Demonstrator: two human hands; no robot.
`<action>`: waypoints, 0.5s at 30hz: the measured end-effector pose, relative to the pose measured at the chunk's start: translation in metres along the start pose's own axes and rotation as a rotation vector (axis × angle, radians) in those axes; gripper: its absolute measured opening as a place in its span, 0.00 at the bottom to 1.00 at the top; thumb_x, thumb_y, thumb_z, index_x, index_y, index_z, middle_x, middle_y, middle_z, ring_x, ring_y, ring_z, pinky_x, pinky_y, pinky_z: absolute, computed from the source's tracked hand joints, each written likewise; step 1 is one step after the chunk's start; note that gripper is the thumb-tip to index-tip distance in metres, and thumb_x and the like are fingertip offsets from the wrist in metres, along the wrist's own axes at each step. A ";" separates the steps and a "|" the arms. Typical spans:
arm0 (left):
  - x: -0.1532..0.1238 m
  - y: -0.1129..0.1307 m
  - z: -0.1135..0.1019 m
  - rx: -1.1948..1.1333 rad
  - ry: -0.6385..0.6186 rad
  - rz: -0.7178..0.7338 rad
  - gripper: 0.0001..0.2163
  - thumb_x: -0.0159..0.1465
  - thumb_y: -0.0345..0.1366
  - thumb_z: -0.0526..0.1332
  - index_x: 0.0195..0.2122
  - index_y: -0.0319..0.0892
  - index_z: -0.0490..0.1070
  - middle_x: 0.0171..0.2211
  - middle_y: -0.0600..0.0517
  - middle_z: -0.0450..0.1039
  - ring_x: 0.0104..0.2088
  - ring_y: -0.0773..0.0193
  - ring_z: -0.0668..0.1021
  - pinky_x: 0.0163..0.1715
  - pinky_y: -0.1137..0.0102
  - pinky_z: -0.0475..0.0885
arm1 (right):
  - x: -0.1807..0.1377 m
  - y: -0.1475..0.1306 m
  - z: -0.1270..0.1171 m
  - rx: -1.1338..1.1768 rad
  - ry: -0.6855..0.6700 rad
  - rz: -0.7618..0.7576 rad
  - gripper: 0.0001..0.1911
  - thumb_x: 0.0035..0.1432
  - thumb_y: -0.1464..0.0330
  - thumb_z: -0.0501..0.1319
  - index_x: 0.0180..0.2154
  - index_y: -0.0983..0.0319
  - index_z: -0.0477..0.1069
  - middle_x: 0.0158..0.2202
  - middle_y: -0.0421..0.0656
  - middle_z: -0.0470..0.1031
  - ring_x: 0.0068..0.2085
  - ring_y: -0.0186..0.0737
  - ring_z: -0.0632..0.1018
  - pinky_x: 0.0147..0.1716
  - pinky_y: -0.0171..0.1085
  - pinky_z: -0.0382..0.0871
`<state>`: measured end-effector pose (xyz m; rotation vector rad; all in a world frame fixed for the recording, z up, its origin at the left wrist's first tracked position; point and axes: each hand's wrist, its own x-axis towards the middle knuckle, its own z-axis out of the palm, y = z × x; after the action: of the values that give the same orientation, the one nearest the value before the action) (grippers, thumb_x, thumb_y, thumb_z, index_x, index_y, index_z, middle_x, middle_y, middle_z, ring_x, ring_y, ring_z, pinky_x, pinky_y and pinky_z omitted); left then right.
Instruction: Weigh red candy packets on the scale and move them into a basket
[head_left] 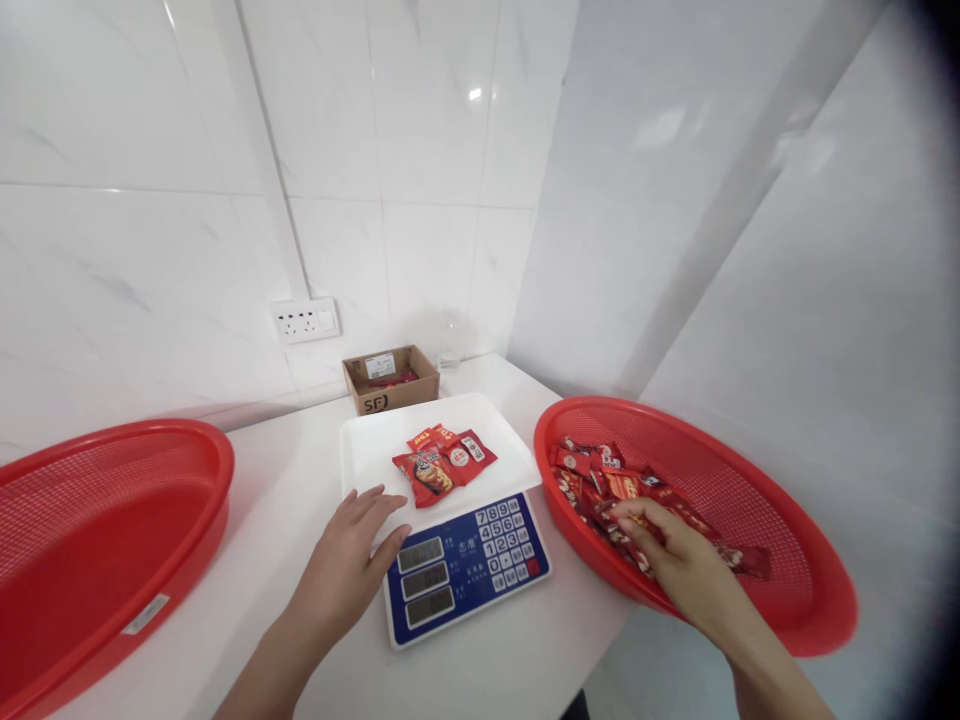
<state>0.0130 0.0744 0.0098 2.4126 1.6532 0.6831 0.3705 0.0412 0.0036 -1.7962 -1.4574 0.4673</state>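
Several red snack packets (442, 465) lie in a loose pile on the white pan (375, 435) of a digital scale (469, 565) with a blue keypad panel. My left hand (356, 550) is open at the pan's front left corner, fingers stretched toward the pile and nothing in them. Inside the red basket (787, 530) on the right, more red packets (585, 460) are heaped. My right hand (671, 550) reaches over that basket's near rim, its thumb and fingers pinched on a red snack packet; the hand hides part of the heap.
Another red basket (112, 520) stands at the left, its inside showing only the red bottom. Behind the scale sits a small cardboard box (397, 395) with some red items. A clear container (450, 345) is near the back corner, below tiled walls with a socket (306, 320).
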 end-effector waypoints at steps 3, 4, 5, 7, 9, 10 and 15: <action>0.000 0.001 0.000 0.004 0.006 -0.003 0.14 0.65 0.43 0.50 0.48 0.50 0.69 0.51 0.52 0.72 0.56 0.56 0.69 0.56 0.54 0.63 | -0.001 0.001 0.000 -0.017 0.029 -0.007 0.16 0.53 0.53 0.53 0.33 0.57 0.70 0.34 0.42 0.76 0.37 0.44 0.76 0.39 0.39 0.69; 0.000 0.001 0.000 0.004 0.010 -0.001 0.14 0.65 0.43 0.50 0.48 0.50 0.69 0.51 0.52 0.72 0.56 0.56 0.69 0.56 0.54 0.63 | -0.001 0.001 -0.001 -0.020 0.040 -0.014 0.16 0.53 0.53 0.53 0.33 0.57 0.70 0.34 0.42 0.76 0.37 0.44 0.76 0.40 0.39 0.69; 0.000 0.001 -0.001 0.004 0.015 0.000 0.14 0.65 0.43 0.50 0.48 0.50 0.69 0.51 0.52 0.72 0.56 0.56 0.69 0.56 0.55 0.63 | -0.002 0.001 -0.001 -0.023 0.049 -0.019 0.16 0.53 0.54 0.53 0.34 0.57 0.70 0.34 0.42 0.76 0.37 0.44 0.76 0.40 0.39 0.68; 0.000 0.001 -0.001 0.002 0.015 0.005 0.14 0.65 0.43 0.50 0.48 0.49 0.69 0.51 0.52 0.72 0.55 0.56 0.69 0.56 0.55 0.63 | -0.002 0.000 -0.001 -0.034 0.069 -0.019 0.16 0.53 0.54 0.52 0.34 0.57 0.69 0.33 0.42 0.76 0.37 0.44 0.76 0.40 0.39 0.68; 0.000 0.001 -0.001 -0.001 0.008 0.006 0.14 0.65 0.43 0.50 0.48 0.49 0.69 0.51 0.51 0.72 0.56 0.56 0.69 0.56 0.54 0.62 | -0.002 0.000 -0.001 -0.050 0.089 -0.007 0.16 0.54 0.54 0.52 0.34 0.57 0.69 0.34 0.42 0.76 0.37 0.44 0.76 0.40 0.39 0.68; 0.000 0.001 -0.001 -0.002 0.005 0.005 0.14 0.65 0.43 0.50 0.48 0.49 0.69 0.51 0.51 0.72 0.56 0.56 0.69 0.56 0.54 0.62 | -0.002 -0.001 -0.001 -0.058 0.102 0.000 0.16 0.54 0.54 0.52 0.35 0.57 0.69 0.34 0.42 0.76 0.37 0.44 0.76 0.41 0.40 0.68; -0.001 0.002 -0.001 -0.011 -0.001 0.001 0.14 0.65 0.43 0.50 0.48 0.49 0.69 0.51 0.51 0.71 0.56 0.55 0.69 0.56 0.53 0.62 | -0.001 0.001 0.002 -0.096 0.155 0.013 0.18 0.52 0.53 0.53 0.36 0.57 0.70 0.37 0.44 0.76 0.40 0.46 0.76 0.44 0.42 0.67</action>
<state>0.0141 0.0729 0.0116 2.4059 1.6439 0.6898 0.3697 0.0405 0.0014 -1.8743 -1.3814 0.2618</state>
